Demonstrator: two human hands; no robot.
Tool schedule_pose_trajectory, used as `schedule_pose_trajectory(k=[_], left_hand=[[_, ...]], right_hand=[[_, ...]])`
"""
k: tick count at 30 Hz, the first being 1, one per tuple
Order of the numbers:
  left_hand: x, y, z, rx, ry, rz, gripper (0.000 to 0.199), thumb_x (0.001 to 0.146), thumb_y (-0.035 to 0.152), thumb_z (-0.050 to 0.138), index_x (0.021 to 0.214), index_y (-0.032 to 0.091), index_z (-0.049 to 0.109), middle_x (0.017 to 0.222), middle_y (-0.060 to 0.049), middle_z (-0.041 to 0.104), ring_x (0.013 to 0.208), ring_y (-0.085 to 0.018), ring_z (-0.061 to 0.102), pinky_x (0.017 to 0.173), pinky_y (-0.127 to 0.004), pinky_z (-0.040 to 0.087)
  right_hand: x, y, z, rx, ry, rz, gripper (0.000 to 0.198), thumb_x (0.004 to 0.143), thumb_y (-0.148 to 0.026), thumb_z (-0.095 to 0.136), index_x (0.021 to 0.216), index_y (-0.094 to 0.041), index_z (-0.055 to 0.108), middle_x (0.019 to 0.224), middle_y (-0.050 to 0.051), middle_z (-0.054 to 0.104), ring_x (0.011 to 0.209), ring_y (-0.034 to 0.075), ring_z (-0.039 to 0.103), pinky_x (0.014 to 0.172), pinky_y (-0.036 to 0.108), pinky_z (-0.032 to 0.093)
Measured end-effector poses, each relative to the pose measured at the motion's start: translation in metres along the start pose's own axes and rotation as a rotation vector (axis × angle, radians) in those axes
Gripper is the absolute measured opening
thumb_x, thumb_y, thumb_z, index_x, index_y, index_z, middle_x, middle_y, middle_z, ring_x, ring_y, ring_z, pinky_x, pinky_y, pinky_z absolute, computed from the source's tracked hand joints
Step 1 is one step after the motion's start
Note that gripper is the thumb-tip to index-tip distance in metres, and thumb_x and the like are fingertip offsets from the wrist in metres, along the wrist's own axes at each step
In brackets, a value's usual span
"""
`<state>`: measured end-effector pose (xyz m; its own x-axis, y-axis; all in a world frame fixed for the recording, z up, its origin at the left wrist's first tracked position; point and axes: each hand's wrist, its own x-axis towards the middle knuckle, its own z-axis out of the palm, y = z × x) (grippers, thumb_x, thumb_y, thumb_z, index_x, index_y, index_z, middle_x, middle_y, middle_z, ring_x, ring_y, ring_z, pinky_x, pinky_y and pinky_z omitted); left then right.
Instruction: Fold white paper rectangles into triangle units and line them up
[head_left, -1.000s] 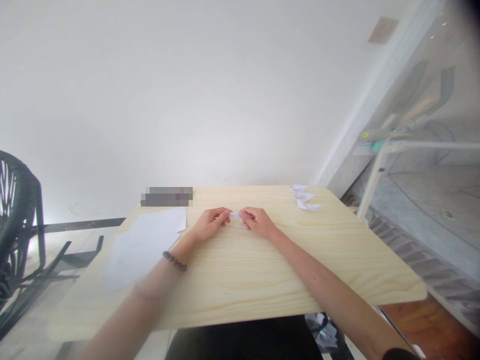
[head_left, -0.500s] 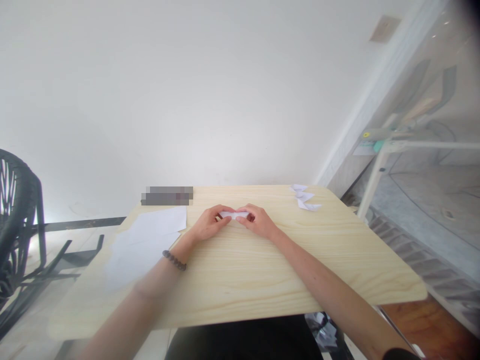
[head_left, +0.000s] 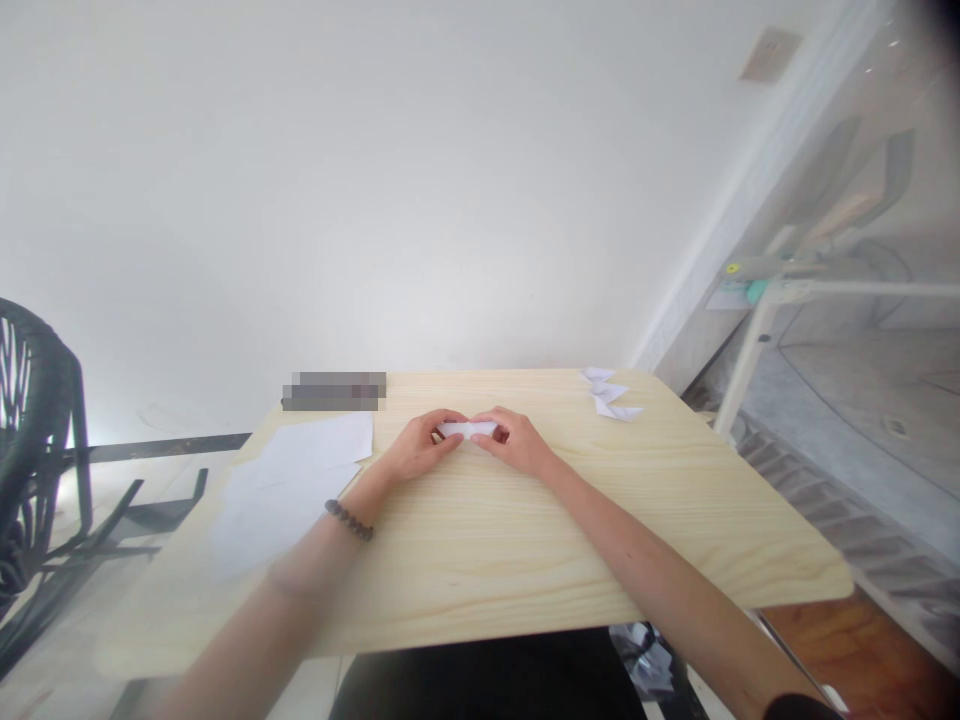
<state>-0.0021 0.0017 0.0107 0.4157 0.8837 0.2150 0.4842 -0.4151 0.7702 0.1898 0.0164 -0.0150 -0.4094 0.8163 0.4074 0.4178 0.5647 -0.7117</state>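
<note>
Compared with one second ago, the fingertips have come closer together and more of the folded paper (head_left: 469,430) shows; so the work seems now at its middle; left hand (head_left: 420,447) and right hand (head_left: 517,441), half curled, pinch it above the table (head_left: 510,560); sheets (head_left: 300,475) lie left, folded pieces (head_left: 609,391) far right; behind stands a pale wall (head_left: 420,200)

Sheets (head_left: 292,480) left, paper strip (head_left: 469,430) centre, folded papers (head_left: 610,393) right.

Table (head_left: 480,560) lies open nearer than the hands (head_left: 416,447) and rightward; sheets (head_left: 300,465) obstruct their left, folded papers (head_left: 609,391) far right.
</note>
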Motion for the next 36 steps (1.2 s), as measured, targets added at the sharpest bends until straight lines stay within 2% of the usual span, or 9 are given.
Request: schedule_pose_trajectory(k=[7, 14, 19, 25, 30, 36], left_hand=[[0.001, -0.004, 0.002, -0.004, 0.039, 0.023, 0.031, 0.077, 0.034, 0.045, 0.098, 0.015, 0.057, 0.093, -0.006, 0.061, 0.07, -0.014, 0.055, 0.061, -0.023, 0.044], [0.003, -0.012, 0.004, 0.0, 0.042, 0.019, 0.029, 0.079, 0.037, 0.044, 0.092, 0.015, 0.057, 0.082, -0.005, 0.062, 0.063, -0.012, 0.055, 0.059, -0.022, 0.044], [0.002, -0.009, 0.004, 0.03, 0.037, 0.017, 0.028, 0.077, 0.039, 0.045, 0.086, 0.015, 0.059, 0.078, -0.004, 0.063, 0.065, -0.013, 0.055, 0.059, -0.022, 0.043], [0.001, -0.006, 0.003, 0.101, -0.014, 0.051, 0.028, 0.078, 0.036, 0.044, 0.087, 0.017, 0.062, 0.085, -0.003, 0.064, 0.07, -0.014, 0.055, 0.06, -0.021, 0.043], [0.001, -0.007, 0.003, 0.152, 0.001, 0.111, 0.024, 0.078, 0.032, 0.043, 0.085, 0.017, 0.061, 0.084, -0.005, 0.062, 0.076, -0.015, 0.055, 0.061, -0.021, 0.042], [0.0, -0.004, 0.003, 0.156, 0.008, 0.1, 0.024, 0.078, 0.032, 0.043, 0.085, 0.017, 0.06, 0.08, -0.003, 0.062, 0.069, -0.013, 0.054, 0.058, -0.02, 0.041]], right_hand=[[0.0, 0.001, 0.0, 0.005, 0.004, -0.005, 0.025, 0.074, -0.025, 0.052, 0.098, -0.019, 0.058, 0.091, 0.003, 0.059, 0.065, 0.009, 0.054, 0.059, 0.021, 0.044], [0.002, -0.001, -0.002, -0.023, 0.022, -0.034, 0.023, 0.075, -0.023, 0.052, 0.097, -0.02, 0.059, 0.091, 0.003, 0.061, 0.08, 0.012, 0.056, 0.071, 0.023, 0.044], [0.001, -0.001, -0.003, -0.046, -0.039, -0.038, 0.017, 0.077, -0.025, 0.051, 0.088, -0.019, 0.062, 0.086, 0.003, 0.063, 0.078, 0.012, 0.056, 0.072, 0.024, 0.043], [0.0, -0.004, -0.003, -0.14, -0.042, -0.118, 0.017, 0.079, -0.027, 0.049, 0.084, -0.019, 0.063, 0.083, 0.003, 0.063, 0.075, 0.012, 0.056, 0.071, 0.024, 0.041], [-0.001, -0.006, -0.001, -0.188, -0.031, -0.145, 0.018, 0.081, -0.028, 0.047, 0.084, -0.02, 0.063, 0.083, 0.003, 0.063, 0.077, 0.013, 0.056, 0.072, 0.025, 0.041], [-0.002, -0.004, 0.0, -0.171, -0.021, -0.151, 0.017, 0.079, -0.029, 0.049, 0.083, -0.02, 0.063, 0.08, 0.003, 0.062, 0.073, 0.012, 0.056, 0.068, 0.023, 0.04]])
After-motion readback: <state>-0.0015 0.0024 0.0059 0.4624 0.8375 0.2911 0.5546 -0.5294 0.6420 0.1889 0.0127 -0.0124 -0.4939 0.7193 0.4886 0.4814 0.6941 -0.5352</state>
